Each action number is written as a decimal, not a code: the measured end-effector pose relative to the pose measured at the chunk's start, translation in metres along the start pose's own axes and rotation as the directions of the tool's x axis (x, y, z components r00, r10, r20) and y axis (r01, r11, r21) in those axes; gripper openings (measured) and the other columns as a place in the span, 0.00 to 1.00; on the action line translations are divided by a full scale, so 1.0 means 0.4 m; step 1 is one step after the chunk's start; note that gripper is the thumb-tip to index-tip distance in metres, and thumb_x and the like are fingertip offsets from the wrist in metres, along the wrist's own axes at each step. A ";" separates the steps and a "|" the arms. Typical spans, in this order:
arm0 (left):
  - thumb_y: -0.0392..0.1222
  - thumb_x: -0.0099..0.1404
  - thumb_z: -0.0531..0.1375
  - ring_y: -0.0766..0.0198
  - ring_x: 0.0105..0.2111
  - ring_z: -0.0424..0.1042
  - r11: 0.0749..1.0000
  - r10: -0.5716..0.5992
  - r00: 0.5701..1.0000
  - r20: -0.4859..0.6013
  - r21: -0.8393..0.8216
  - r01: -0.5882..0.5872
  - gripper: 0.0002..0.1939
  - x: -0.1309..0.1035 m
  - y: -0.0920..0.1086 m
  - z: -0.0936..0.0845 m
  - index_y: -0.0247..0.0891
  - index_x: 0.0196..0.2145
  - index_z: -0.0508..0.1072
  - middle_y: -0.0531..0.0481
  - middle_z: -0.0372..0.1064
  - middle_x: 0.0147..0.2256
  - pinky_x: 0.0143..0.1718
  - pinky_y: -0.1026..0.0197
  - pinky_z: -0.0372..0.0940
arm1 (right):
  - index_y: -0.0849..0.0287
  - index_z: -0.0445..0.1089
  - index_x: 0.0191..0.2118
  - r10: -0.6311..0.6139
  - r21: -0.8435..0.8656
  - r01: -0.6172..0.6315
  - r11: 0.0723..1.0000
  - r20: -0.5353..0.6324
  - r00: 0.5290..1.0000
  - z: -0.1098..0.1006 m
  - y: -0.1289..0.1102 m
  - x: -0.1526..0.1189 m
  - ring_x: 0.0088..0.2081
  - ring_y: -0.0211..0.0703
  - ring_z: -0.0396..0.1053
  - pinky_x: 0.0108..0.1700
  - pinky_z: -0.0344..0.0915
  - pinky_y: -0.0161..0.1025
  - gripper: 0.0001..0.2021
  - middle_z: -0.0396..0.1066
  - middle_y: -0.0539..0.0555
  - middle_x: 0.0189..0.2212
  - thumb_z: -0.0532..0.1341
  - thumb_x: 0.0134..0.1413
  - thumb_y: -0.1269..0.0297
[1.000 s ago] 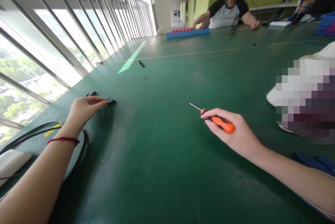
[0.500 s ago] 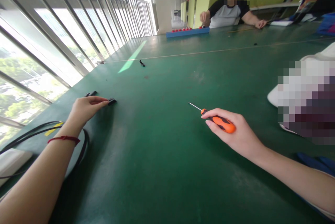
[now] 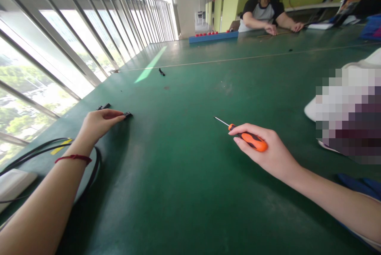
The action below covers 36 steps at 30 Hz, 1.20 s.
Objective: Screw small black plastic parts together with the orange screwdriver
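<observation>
Between thumb and fingertips, my left hand (image 3: 102, 124) pinches a small black block-like piece (image 3: 128, 114) whose exact kind I cannot make out. Just behind that hand another black piece (image 3: 104, 106) lies on the green tabletop (image 3: 178, 183), partly hidden. My right hand (image 3: 268, 147) is closed round the orange and black handle of a screwdriver (image 3: 253, 140). Its thin metal shaft points to the left and away from me, above the table. The two hands are well apart.
Coiled black cable (image 3: 97, 165) and a white box-like object (image 3: 16, 183) lie at the left. A small black piece (image 3: 161, 72) sits farther back. A blue strip with red knobs (image 3: 213, 37) stands at the far side, near a seated person (image 3: 262, 14). Metal railing (image 3: 125, 12) borders the left edge.
My left hand has shifted very slightly to the right with the black piece. My right hand keeps still. The person opposite has drawn one hand from the blue strip toward the other hand.
</observation>
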<state>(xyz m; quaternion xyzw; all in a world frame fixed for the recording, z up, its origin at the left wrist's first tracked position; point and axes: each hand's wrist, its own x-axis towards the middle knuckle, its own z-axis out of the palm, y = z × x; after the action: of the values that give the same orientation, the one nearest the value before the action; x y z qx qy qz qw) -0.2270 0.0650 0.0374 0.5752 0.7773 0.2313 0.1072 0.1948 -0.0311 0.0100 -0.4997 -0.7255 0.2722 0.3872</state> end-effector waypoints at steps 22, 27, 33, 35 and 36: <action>0.55 0.52 0.58 0.57 0.35 0.69 0.991 0.034 0.999 -0.040 0.127 -0.029 0.24 -0.026 0.031 0.007 0.36 0.40 0.77 0.48 0.74 0.32 0.35 0.63 0.59 | 0.56 0.70 0.36 -0.012 -0.025 0.013 1.000 0.017 1.000 -0.002 -0.002 0.000 0.36 0.39 0.71 0.38 0.66 0.35 0.05 0.73 0.51 0.36 0.58 0.53 0.68; 0.54 0.52 0.59 0.57 0.36 0.70 0.987 0.041 0.998 -0.043 0.154 -0.034 0.22 -0.028 0.035 0.007 0.36 0.38 0.77 0.48 0.75 0.33 0.35 0.63 0.61 | 0.57 0.70 0.36 -0.008 -0.017 0.008 1.000 0.022 1.000 -0.001 -0.003 -0.001 0.35 0.39 0.71 0.38 0.66 0.35 0.05 0.73 0.51 0.36 0.58 0.53 0.67; 0.55 0.51 0.60 0.55 0.36 0.71 0.993 0.034 0.998 -0.049 0.116 -0.028 0.23 -0.021 0.025 0.005 0.36 0.38 0.77 0.46 0.75 0.33 0.36 0.62 0.62 | 0.56 0.70 0.36 -0.006 -0.025 0.007 1.000 0.030 1.000 -0.001 -0.005 -0.001 0.35 0.40 0.71 0.37 0.66 0.35 0.06 0.73 0.52 0.36 0.58 0.53 0.67; 0.55 0.50 0.60 0.55 0.36 0.72 0.995 0.034 0.999 -0.043 0.097 -0.029 0.23 -0.020 0.022 0.004 0.36 0.39 0.77 0.46 0.76 0.33 0.36 0.62 0.62 | 0.56 0.70 0.36 -0.008 -0.026 0.009 1.000 0.033 0.999 -0.001 -0.005 -0.001 0.35 0.40 0.71 0.37 0.66 0.35 0.06 0.73 0.51 0.35 0.58 0.53 0.67; 0.55 0.50 0.60 0.55 0.36 0.72 0.995 0.034 0.998 -0.043 0.092 -0.030 0.23 -0.020 0.021 0.004 0.36 0.39 0.77 0.46 0.76 0.33 0.36 0.62 0.62 | 0.56 0.70 0.36 -0.010 -0.027 0.011 1.000 0.034 0.999 -0.001 -0.004 0.000 0.35 0.40 0.71 0.37 0.66 0.35 0.06 0.73 0.51 0.35 0.58 0.53 0.67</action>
<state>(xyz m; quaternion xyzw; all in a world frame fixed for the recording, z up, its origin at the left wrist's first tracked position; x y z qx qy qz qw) -0.2167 0.0598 0.0391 0.5865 0.7800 0.2100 0.0596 0.1944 -0.0319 0.0115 -0.4963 -0.7382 0.2689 0.3695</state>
